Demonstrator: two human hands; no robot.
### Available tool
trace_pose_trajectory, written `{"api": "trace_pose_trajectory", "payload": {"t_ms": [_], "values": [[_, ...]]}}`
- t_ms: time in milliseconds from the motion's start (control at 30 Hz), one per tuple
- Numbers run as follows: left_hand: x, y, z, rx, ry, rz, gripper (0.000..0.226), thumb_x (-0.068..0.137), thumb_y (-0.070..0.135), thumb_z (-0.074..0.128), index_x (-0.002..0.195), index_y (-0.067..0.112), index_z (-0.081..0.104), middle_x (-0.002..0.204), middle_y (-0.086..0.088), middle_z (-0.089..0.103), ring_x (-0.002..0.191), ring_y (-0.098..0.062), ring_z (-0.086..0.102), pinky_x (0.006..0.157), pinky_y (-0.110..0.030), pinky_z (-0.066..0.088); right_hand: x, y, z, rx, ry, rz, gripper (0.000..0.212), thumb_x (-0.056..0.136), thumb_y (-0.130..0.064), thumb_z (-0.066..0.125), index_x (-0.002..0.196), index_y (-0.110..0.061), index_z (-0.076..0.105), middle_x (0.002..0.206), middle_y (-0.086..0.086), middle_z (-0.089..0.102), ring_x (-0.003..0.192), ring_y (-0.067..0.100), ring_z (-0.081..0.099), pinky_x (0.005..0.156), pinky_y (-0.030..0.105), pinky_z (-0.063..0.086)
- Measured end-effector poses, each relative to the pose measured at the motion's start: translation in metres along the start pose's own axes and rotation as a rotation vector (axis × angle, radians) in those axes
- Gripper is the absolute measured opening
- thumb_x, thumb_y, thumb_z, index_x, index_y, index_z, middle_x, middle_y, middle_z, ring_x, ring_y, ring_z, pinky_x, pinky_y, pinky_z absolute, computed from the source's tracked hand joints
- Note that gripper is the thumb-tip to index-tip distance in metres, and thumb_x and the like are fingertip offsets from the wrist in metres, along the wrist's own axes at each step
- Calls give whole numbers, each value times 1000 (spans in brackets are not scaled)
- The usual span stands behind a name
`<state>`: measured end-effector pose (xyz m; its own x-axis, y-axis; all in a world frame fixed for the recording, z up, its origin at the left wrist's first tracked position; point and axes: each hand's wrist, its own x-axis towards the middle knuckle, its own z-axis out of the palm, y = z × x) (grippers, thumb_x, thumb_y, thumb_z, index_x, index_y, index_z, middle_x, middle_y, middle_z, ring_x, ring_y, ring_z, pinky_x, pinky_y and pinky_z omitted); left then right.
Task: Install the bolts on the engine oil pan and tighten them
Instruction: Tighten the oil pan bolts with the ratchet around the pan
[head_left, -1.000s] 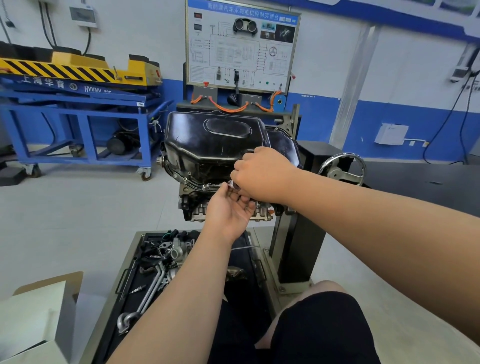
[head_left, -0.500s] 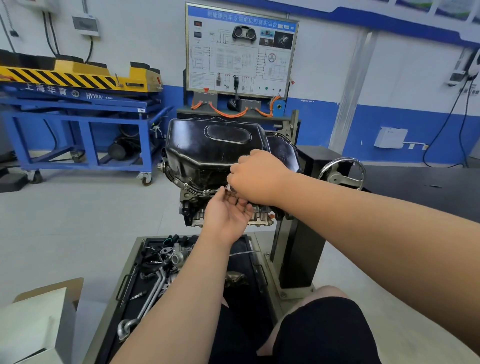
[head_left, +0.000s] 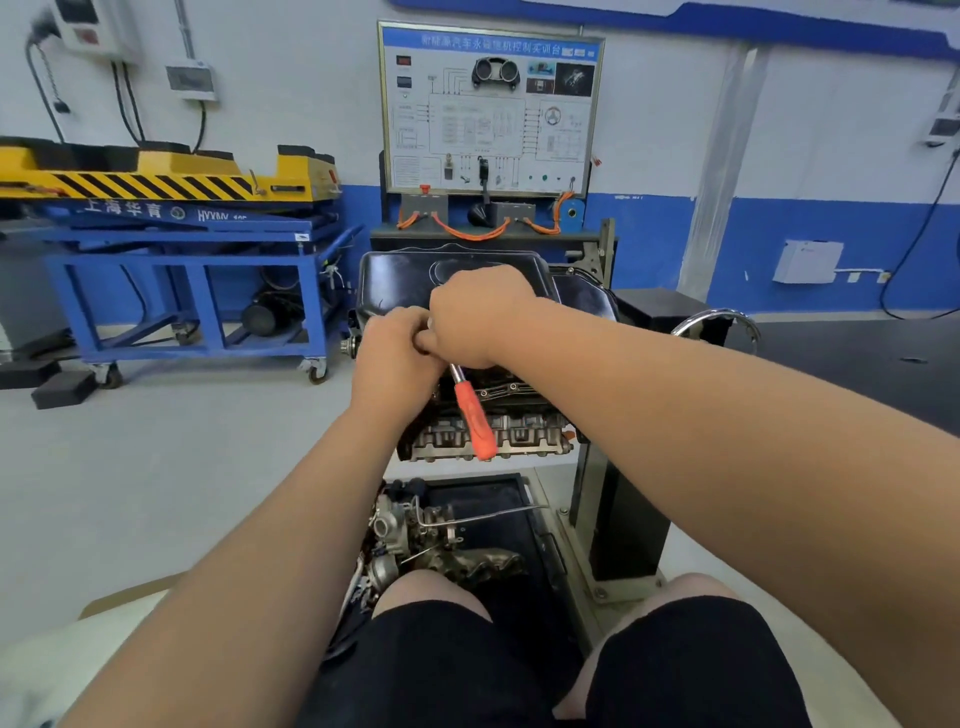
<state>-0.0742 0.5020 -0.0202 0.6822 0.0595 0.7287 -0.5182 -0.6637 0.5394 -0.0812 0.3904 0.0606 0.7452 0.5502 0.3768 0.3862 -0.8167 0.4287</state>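
Note:
The black oil pan (head_left: 405, 280) sits on top of the upturned engine (head_left: 519, 431) on its stand. Both hands meet at the pan's front edge. My right hand (head_left: 478, 317) grips the top end of a ratchet wrench (head_left: 475, 415), whose orange handle hangs down and to the right in front of the engine. My left hand (head_left: 395, 353) is pressed against the right thumb, its fingers curled at the wrench's head. The head, the socket and the bolt are hidden under the hands.
A black floor tray (head_left: 498, 493) below the engine holds loose engine parts (head_left: 415, 530). The stand's column (head_left: 623, 519) and a chrome handwheel (head_left: 717, 322) are to the right. A blue cart (head_left: 182, 249) stands left, a training board (head_left: 488, 109) behind. My knees are at the bottom.
The orange-handled ratchet wrench now hangs from my hands; it was not visible before. My left hand turned from palm-up under the right hand to knuckles-up beside it. The view shifted lower and closer.

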Motion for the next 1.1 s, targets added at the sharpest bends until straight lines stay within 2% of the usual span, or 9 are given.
{"api": "trace_pose_trajectory", "payload": {"t_ms": [267, 400, 500, 600, 667, 733, 833, 967, 1100], "values": [[16, -15, -4, 14, -150, 21, 7, 80, 18, 65, 75, 15, 70, 58, 6, 59, 57, -11, 48, 53, -20, 35, -2, 8, -3, 19, -59, 25, 39, 93, -47, 43, 66, -20, 36, 68, -1, 37, 72, 24, 45, 59, 34, 36], [16, -17, -4, -2, -212, 85, 19, 83, 30, 71, 66, 28, 63, 49, 17, 54, 51, 3, 47, 50, -13, 31, -1, 14, -8, -198, -33, -195, 12, 93, -27, 53, 89, -17, 59, 94, 4, 59, 87, 26, 56, 60, 34, 35], [16, -17, 0, 25, -180, 169, 25, 82, 21, 70, 61, 18, 57, 51, 13, 51, 58, -3, 46, 59, -22, 36, -2, 14, -8, -227, -19, -203, 11, 93, -26, 51, 85, -20, 56, 87, 1, 56, 79, 22, 51, 61, 35, 32], [17, -17, 2, 147, -154, 270, 22, 79, 16, 55, 59, 23, 54, 66, 11, 57, 79, -24, 53, 79, -40, 43, -7, 6, -1, -126, 22, -98, 32, 95, -43, 38, 73, -22, 47, 63, -4, 37, 59, 19, 41, 51, 31, 28], [21, -22, 7, 259, -225, 257, 30, 83, 6, 45, 89, 16, 72, 102, -1, 69, 107, -31, 57, 102, -49, 36, -10, -1, 4, -16, 19, 13, 39, 96, -49, 31, 71, -23, 45, 61, -4, 32, 56, 16, 36, 48, 28, 22], [19, -30, 10, 306, -265, 203, 43, 86, -2, 41, 116, 14, 66, 130, -2, 59, 128, -31, 45, 115, -48, 18, -9, -5, 6, 62, -7, 70, 40, 95, -50, 32, 68, -22, 41, 62, -4, 33, 53, 13, 30, 48, 28, 21], [14, -34, 7, 183, -250, 213, 27, 88, 7, 44, 102, 12, 66, 123, -4, 61, 124, -36, 48, 114, -53, 19, -6, -3, 0, 2, -2, -3, 38, 93, -46, 42, 64, -22, 33, 64, -5, 34, 56, 15, 35, 51, 30, 27], [14, -35, 4, 259, -205, 354, 19, 95, 23, 48, 91, 12, 63, 104, -7, 61, 98, -31, 53, 90, -45, 38, -2, 1, -2, -235, 69, -217, 14, 94, -22, 48, 97, -18, 61, 100, 2, 62, 95, 26, 57, 67, 36, 37], [15, -35, 4, 339, -221, 336, 38, 96, 31, 32, 114, 8, 58, 117, -10, 57, 107, -31, 50, 92, -43, 36, -5, 0, 1, -228, 66, -179, 15, 94, -23, 47, 97, -19, 61, 104, -1, 62, 88, 22, 56, 69, 34, 35]]}}
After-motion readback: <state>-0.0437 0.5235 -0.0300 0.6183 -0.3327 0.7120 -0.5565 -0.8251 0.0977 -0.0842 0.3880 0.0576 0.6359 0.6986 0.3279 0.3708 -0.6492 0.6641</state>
